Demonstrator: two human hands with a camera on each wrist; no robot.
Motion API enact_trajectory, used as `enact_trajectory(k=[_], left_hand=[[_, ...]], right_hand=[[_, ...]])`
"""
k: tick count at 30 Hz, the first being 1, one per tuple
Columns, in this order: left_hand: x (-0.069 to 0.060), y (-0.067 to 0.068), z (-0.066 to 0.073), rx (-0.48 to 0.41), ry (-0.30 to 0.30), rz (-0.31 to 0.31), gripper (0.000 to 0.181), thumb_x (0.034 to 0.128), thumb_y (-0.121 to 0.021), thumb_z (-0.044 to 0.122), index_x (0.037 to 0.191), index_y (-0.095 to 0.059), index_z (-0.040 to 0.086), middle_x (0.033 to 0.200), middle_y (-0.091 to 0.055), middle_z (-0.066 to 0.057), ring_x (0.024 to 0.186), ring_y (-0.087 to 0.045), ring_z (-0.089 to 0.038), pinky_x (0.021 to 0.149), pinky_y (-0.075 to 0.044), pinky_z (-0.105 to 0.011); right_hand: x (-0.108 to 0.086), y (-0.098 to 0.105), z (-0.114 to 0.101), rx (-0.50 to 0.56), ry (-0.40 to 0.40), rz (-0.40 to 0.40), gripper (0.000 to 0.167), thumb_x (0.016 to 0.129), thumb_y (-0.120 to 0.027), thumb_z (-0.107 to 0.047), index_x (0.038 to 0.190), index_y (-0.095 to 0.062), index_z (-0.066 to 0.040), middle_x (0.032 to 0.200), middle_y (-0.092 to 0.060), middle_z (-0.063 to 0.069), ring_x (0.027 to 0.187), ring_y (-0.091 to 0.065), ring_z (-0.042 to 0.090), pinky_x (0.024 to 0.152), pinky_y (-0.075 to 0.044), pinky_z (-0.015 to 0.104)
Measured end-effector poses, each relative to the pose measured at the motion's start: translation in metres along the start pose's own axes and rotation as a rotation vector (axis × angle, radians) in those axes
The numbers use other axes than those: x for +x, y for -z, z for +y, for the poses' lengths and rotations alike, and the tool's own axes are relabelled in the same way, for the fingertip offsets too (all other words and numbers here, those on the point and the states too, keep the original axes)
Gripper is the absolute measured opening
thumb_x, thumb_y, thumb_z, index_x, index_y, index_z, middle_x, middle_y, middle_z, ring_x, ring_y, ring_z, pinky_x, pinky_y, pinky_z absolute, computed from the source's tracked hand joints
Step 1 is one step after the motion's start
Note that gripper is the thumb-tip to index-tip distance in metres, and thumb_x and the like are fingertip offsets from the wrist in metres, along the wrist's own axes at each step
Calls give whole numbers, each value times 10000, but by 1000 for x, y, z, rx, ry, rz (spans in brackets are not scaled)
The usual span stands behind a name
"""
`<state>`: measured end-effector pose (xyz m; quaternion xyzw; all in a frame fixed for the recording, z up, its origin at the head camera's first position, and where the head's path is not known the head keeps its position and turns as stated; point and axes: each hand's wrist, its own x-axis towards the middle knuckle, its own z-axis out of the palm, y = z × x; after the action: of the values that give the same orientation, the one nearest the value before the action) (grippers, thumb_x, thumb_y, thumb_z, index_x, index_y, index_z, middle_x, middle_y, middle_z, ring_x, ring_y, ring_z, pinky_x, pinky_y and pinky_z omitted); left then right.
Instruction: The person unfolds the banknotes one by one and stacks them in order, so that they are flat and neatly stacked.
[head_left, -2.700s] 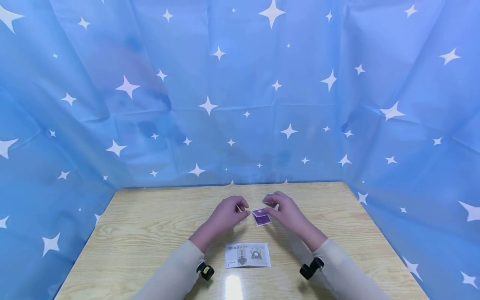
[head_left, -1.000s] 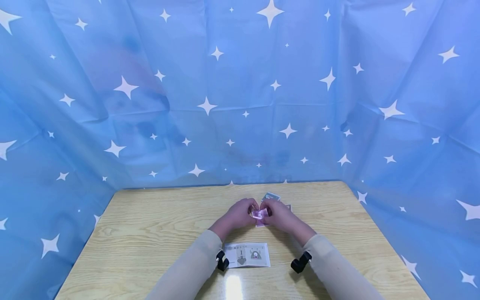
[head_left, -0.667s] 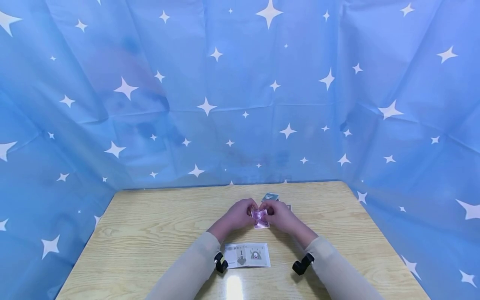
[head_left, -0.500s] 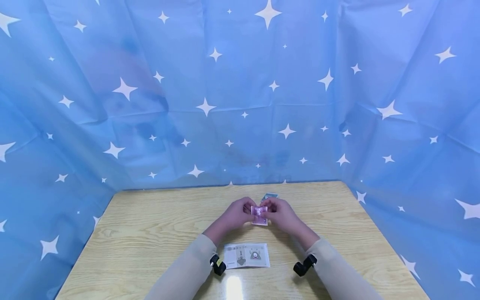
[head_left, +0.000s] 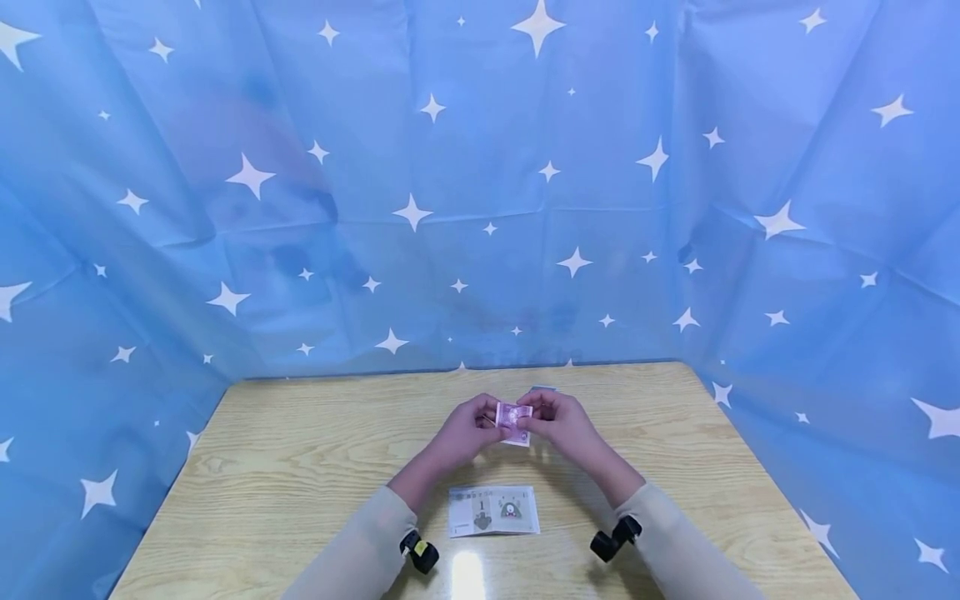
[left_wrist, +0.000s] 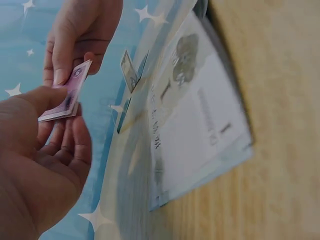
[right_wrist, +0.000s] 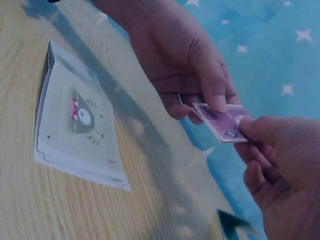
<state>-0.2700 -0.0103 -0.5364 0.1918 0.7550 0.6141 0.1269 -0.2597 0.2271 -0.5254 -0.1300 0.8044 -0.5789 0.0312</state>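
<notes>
Both hands pinch a small folded purple play banknote (head_left: 513,423), raised above the table in the head view. My left hand (head_left: 467,431) holds its left edge between thumb and fingers. On the opposite edge is my right hand (head_left: 564,425), thumb on top. A printed 5 shows on the purple note (right_wrist: 225,125) in the right wrist view. Nearer the body lies a white-grey banknote (head_left: 493,511) marked 1, creased and looking like a stack of layers in the left wrist view.
Behind the right hand a teal note (head_left: 543,388) is mostly hidden. The left wrist view shows a small folded note (left_wrist: 129,72) standing tilted on the table. A starry blue cloth (head_left: 480,208) hangs beyond the wooden table (head_left: 315,467).
The purple note lay on the table at first; both hands then gripped it and lifted it. Lately it has risen slightly and shifted left. The white note stayed put.
</notes>
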Motion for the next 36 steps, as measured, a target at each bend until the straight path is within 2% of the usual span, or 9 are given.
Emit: enact_trajectory(k=[5,11,16,19,25,27,32,36], left_hand=[[-11,-2,1,-42,-28,35,288,1010,-774,29,1278,-677,69,1094,-708,-77,952,-659,-187,784,-579,-266],[-22,0,3,-60,-62,46,315,986,-785,3,1272,-665,56,1063,-728,-107,938,-662,-189,775,-574,-253],[-31,3,6,-25,-50,15,261,976,-790,6,1213,-700,69,1048,-741,-91,924,-668,-187,778,-577,-261],[-34,5,7,1,-45,-6,211,990,-784,27,1184,-724,86,1060,-741,-80,933,-667,-185,783,-578,-265],[-38,8,7,20,-42,-24,187,1000,-770,32,1176,-743,90,1079,-736,-68,956,-671,-205,796,-586,-282],[-38,8,6,11,-44,-32,191,998,-764,25,1178,-743,83,1082,-735,-81,955,-672,-211,794,-586,-282],[-42,11,6,-13,-52,-36,208,986,-780,32,1187,-740,65,1058,-733,-91,927,-666,-204,765,-577,-262],[-49,14,10,-39,-43,-29,290,983,-817,82,1254,-715,67,1053,-725,-77,905,-661,-182,749,-578,-257]], right_hand=[[-4,-1,-9,31,-5,-2,270,967,-864,-96,1214,-763,-52,929,-697,90,806,-626,179,668,-536,274],[-11,-1,-19,-11,22,-56,291,975,-853,-97,1243,-745,-60,972,-701,105,829,-634,197,679,-542,259],[-15,-2,-24,-98,62,-134,339,981,-814,-46,1309,-730,-76,1038,-727,99,917,-679,254,766,-597,292],[-17,-3,-28,-127,88,-164,343,985,-787,-13,1318,-733,-74,1029,-736,84,901,-684,253,765,-599,297],[-20,-6,-35,-127,103,-203,368,989,-752,34,1350,-713,-25,1024,-735,106,866,-686,220,744,-601,285],[-21,-7,-36,-111,108,-212,375,994,-742,42,1362,-704,-13,1026,-734,117,864,-695,221,746,-620,313],[-24,-10,-37,-77,102,-201,361,999,-730,53,1343,-716,-55,1031,-734,120,859,-727,243,761,-664,446],[-28,-17,-37,-16,98,-141,359,986,-754,49,1332,-702,-33,1021,-716,131,817,-727,227,729,-666,437]])
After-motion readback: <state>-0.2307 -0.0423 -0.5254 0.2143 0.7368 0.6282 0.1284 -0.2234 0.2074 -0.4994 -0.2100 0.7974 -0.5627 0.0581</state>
